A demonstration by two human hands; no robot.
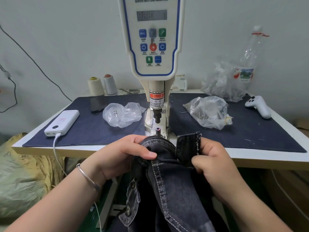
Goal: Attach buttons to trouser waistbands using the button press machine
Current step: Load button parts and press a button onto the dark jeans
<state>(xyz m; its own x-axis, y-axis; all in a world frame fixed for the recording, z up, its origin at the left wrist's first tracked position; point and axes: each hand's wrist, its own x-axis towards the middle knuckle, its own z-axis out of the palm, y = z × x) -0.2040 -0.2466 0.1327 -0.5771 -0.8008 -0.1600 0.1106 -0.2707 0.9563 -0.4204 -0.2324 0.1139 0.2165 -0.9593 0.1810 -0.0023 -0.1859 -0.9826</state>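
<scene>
Dark denim trousers (168,186) hang over the table's front edge, with their waistband bunched just in front of the white servo button machine (153,47). My left hand (123,154) grips the waistband on the left, thumb on top of the fabric. On the right, my right hand (212,164) grips the upright waistband end (188,146). The machine's lower die (158,130) stands just behind the fabric, under the black punch (157,115). A metal button (128,210) shows on a pocket flap lower down.
Two clear plastic bags hold small metal parts, one at the left (122,114) and one at the right (209,111) of the machine. A white power bank (62,123), a phone (98,102), thread cones (95,86), a white controller (259,106) and a denim mat (250,131) lie on the table.
</scene>
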